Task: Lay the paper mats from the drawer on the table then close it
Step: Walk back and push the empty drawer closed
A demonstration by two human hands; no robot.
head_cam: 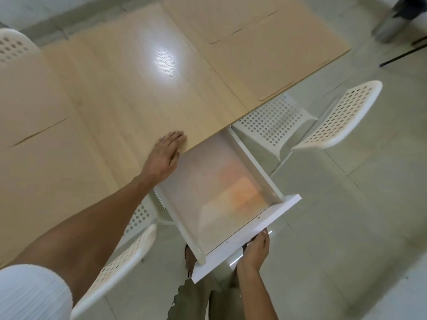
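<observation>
A white drawer [248, 236] stands pulled out from under the light wooden table [143, 88]; I see nothing in it but an orange reflection on its pale bottom. Tan paper mats lie on the table: several at the far right [265, 42] and others at the left [39, 158]. My left hand [167, 151] rests flat on the table edge just left of the drawer, fingers spread, holding nothing. My right hand [255, 250] is curled under the drawer's front panel, gripping it from below.
White perforated chairs stand around the table: one at the right [332, 121], one at the lower left [120, 262], one at the far left [13, 45]. My legs are below the drawer front. A metal bin stands at the top right [392, 21] on the tiled floor.
</observation>
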